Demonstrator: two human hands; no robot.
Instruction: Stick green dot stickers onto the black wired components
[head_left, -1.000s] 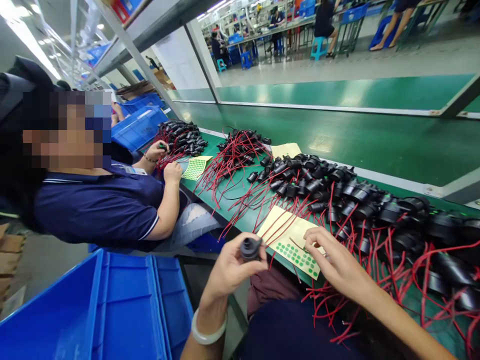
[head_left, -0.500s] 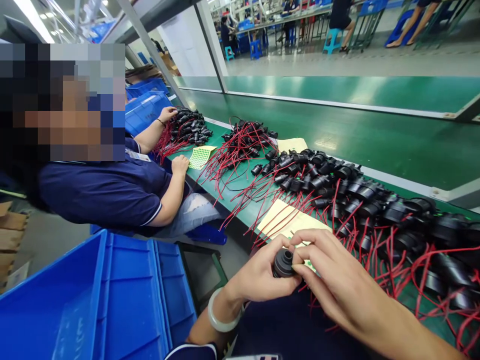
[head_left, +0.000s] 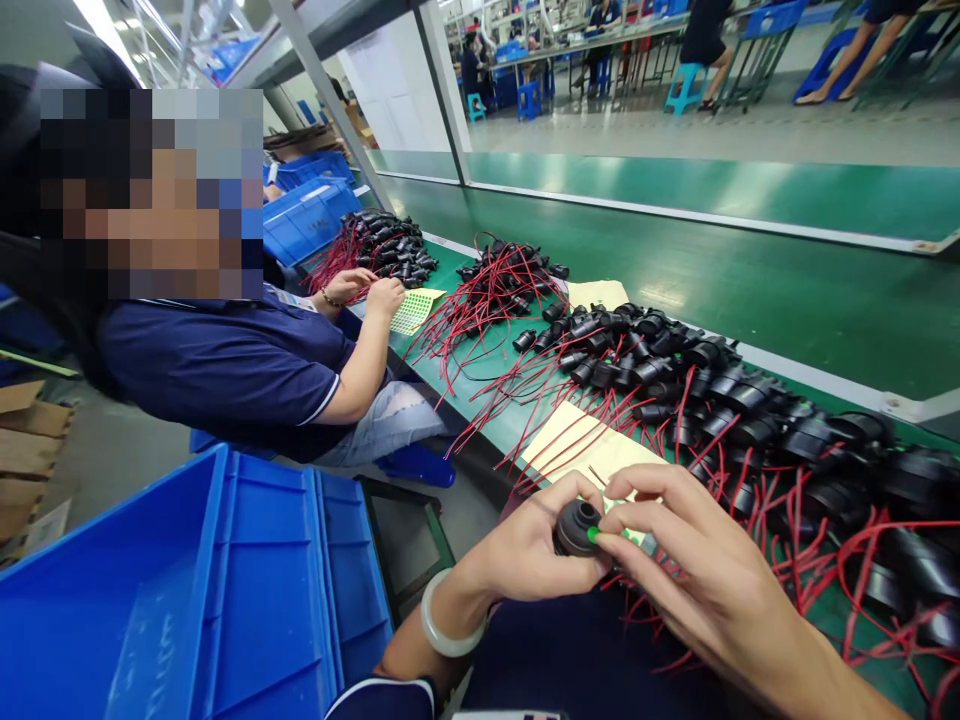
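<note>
My left hand (head_left: 536, 545) is closed around a black cylindrical pump-like part (head_left: 577, 527), its round stepped end with a central hole facing up. At that end, my right hand (head_left: 682, 560) pinches a small green round sticker (head_left: 593, 535) between thumb and finger, right against the part's rim. Partly behind my hands, a pale yellow sticker sheet (head_left: 570, 440) lies on the green table, with red wires across it. A large pile of similar black parts (head_left: 742, 405) with red and black wires spreads along the table to the right.
A co-worker (head_left: 232, 370) sits at the left, both hands by another sheet of green dots (head_left: 412, 312). Beyond it lies a smaller heap of wired parts (head_left: 502, 275). Blue crates (head_left: 262, 580) stand at lower left. A metal frame post (head_left: 442, 90) rises behind the table.
A green sticker now shows at my right fingertips against the part. The co-worker's far hand has come back from the pile to the sticker sheet. The view has shifted slightly.
</note>
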